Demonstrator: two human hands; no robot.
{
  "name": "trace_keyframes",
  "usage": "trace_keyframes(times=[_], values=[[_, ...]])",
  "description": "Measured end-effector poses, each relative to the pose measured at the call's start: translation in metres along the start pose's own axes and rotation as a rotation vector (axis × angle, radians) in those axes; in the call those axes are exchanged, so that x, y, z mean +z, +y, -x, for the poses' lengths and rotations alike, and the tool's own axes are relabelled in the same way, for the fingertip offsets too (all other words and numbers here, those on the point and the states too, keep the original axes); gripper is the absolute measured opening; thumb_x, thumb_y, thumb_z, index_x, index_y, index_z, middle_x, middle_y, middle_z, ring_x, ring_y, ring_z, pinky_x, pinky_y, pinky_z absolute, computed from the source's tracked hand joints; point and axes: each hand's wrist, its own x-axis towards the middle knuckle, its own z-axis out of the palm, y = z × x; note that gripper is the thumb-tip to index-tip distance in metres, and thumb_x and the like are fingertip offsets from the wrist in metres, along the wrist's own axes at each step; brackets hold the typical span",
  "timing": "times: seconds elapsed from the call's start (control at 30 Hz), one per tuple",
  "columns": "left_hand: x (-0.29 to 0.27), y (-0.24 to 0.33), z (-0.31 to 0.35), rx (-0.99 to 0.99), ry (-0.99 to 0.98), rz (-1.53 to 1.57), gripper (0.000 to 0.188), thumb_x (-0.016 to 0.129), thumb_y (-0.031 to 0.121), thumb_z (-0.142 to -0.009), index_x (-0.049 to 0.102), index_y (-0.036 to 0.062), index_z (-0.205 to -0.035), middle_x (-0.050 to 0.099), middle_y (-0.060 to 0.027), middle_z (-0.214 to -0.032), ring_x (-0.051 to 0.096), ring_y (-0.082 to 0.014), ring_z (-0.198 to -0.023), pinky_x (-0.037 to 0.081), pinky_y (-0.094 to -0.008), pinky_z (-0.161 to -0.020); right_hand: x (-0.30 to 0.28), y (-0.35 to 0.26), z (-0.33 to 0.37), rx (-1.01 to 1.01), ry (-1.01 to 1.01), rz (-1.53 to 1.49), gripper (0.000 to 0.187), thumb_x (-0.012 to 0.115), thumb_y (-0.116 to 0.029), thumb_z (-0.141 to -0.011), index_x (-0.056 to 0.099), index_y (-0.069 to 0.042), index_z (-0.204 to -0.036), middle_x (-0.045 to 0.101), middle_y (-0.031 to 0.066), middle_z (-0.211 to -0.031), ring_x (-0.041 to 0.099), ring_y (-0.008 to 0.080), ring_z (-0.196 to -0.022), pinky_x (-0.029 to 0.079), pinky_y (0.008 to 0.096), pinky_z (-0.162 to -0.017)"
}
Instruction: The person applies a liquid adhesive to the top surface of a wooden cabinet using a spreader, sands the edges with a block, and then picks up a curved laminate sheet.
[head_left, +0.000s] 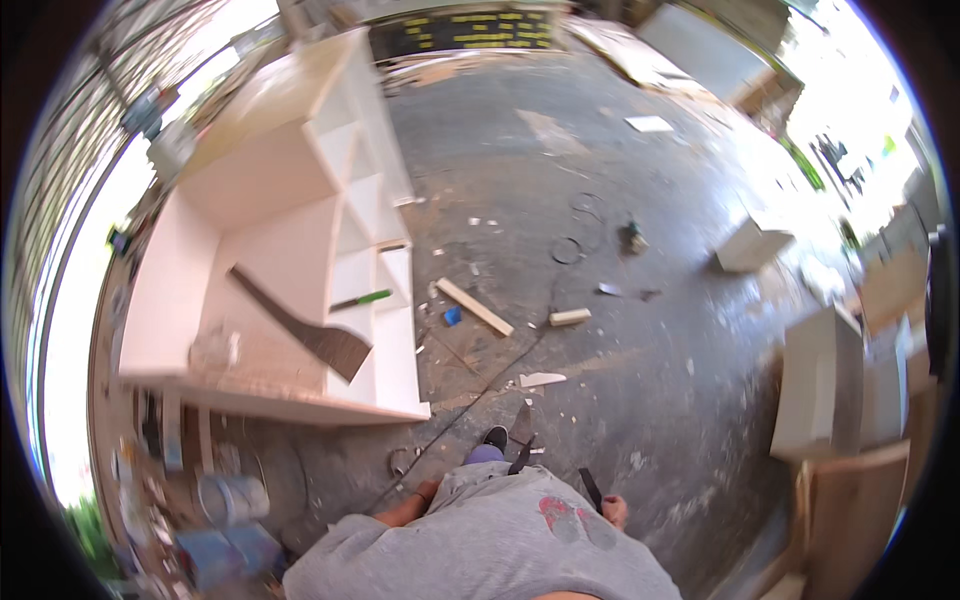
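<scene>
My right hand [615,512] is curled beside my grey shirt, closed around a dark, narrow bar-shaped object [591,487] whose kind I cannot make out. At my other side, my left hand [428,490] hangs low and is partly covered by the shirt; its fingers cannot be read. A second dark strap-like piece [522,456] shows at the shirt's front hem, apart from both hands. Ahead and to the left stands a pale cabinet with compartments [270,240]. A long brown strip, wide at one end [335,345], and a green-handled tool [375,297] lie on it.
Wooden sticks [475,306], a short wood block [570,317] and scraps lie on the grey floor [640,380]. A dark cable [490,385] runs past my foot. Pale boxes [815,385] stand at right, and a bucket [232,498] at lower left.
</scene>
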Motion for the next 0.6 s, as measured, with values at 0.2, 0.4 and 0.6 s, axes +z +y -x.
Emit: trace_keyframes(times=[0.2, 0.4, 0.6], values=[[-0.042, -0.010, -0.060, -0.087, -0.114, 0.080, 0.040, 0.040, 0.039, -0.091, 0.058, 0.0063, -0.107, 0.061, -0.0206, -0.100, 0.060, -0.0309, -0.094, 0.045, -0.0362, -0.082, -0.019, 0.019, 0.035, 0.163, 0.079, -0.140, 0.022, 0.071, -0.017, -0.056, 0.070, -0.007, -0.076, 0.068, 0.0109, -0.078, 0.065, 0.0230, -0.075, 0.051, 0.0329, -0.071], [-0.087, 0.041, -0.140, -0.047, -0.207, 0.024, 0.040, 0.038, 0.038, -0.092, 0.057, 0.0046, -0.105, 0.063, -0.0187, -0.097, 0.061, -0.0287, -0.091, 0.045, -0.0351, -0.081, 0.013, 0.083, 0.045, 0.427, -0.062, -0.200, 0.017, 0.068, -0.023, -0.067, 0.070, -0.007, -0.074, 0.065, 0.0065, -0.062, 0.063, 0.0130, -0.057, 0.052, 0.0282, -0.061], [-0.078, 0.116, -0.200, -0.053, -0.120, 0.236, 0.040, 0.037, 0.037, -0.094, 0.056, 0.0028, -0.103, 0.064, -0.0168, -0.094, 0.062, -0.0265, -0.088, 0.045, -0.0339, -0.080, 0.009, 0.068, 0.034, 0.487, -0.010, -0.127, 0.027, 0.061, -0.034, -0.072, 0.070, -0.008, -0.075, 0.067, 0.0110, -0.076, 0.065, 0.0246, -0.077, 0.050, 0.0347, -0.071]])
